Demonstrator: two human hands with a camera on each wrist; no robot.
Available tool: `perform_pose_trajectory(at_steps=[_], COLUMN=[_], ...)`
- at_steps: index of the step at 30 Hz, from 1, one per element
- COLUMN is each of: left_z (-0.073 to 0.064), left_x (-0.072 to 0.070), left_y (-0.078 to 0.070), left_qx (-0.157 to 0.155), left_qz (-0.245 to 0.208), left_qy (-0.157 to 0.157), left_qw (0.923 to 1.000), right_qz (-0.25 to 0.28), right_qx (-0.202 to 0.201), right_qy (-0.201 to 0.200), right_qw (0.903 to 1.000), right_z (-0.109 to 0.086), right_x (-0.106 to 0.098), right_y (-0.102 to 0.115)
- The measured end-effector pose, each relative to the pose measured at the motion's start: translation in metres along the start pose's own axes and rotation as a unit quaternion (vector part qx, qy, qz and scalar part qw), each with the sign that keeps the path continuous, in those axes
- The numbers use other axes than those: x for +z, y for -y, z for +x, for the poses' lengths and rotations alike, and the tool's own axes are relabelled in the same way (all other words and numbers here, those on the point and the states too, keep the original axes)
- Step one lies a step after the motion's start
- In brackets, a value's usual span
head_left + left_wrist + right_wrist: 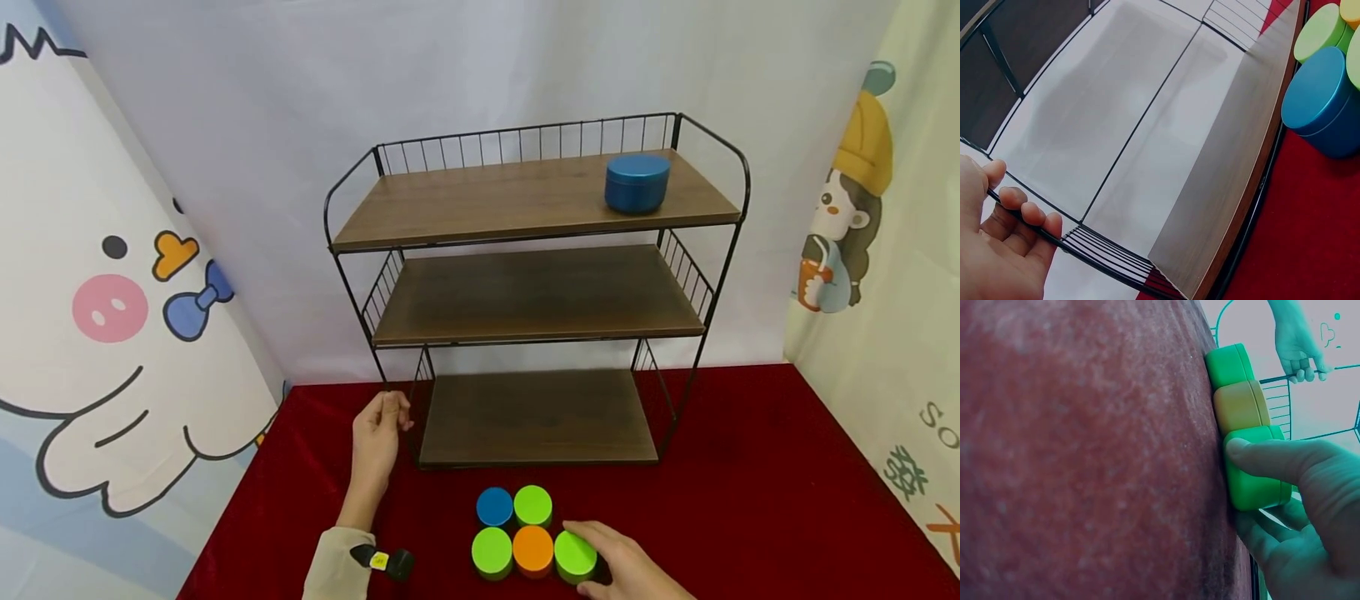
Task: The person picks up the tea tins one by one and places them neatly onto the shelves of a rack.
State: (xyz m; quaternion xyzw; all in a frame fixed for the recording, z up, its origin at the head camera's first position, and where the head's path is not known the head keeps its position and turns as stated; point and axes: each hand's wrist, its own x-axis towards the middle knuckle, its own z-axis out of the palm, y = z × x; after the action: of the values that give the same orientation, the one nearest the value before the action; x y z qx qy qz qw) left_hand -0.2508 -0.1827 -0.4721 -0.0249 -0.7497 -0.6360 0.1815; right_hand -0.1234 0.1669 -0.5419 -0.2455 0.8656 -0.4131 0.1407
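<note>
One green tin point(574, 555) hides partly behind the right hand point(627, 568).

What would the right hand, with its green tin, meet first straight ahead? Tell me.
Probably the orange tin beside the green tin in the right hand, though depth is unclear.
</note>
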Motion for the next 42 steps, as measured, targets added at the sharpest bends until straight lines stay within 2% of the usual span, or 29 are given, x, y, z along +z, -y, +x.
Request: perform_pose_trajectory(at_steps=[6, 17, 27, 36, 42], left_z=[0.000, -0.001, -0.002, -0.002, -0.002], left_x=[0.001, 0.001, 0.001, 0.001, 0.001], left_y=[0.000, 0.000, 0.002, -0.001, -0.001], left_qx=[-0.006, -0.011, -0.012, -0.008, -0.010], left_qz=[-0.004, 0.002, -0.001, -0.009, -0.010], left_qy=[0.000, -0.001, -0.001, -0.002, -0.001], left_qw=[1.0000, 0.9999, 0.9999, 0.9999, 0.9999], right_qz=[0.013, 0.014, -0.036, -0.073, -0.094], right_qx=[-0.001, -0.011, 0.000, -0.078, -0.113], right_qy=[-0.004, -0.038, -0.074, -0.129, -0.152], right_qw=[0.9999, 0.9991, 0.9966, 0.9859, 0.9774], right_z=[-0.002, -0.002, 0.003, 0.013, 0.020], right_x=[-0.004, -0.016, -0.027, -0.033, -0.043], right_y=[0.001, 0.002, 0.013, 0.024, 0.033])
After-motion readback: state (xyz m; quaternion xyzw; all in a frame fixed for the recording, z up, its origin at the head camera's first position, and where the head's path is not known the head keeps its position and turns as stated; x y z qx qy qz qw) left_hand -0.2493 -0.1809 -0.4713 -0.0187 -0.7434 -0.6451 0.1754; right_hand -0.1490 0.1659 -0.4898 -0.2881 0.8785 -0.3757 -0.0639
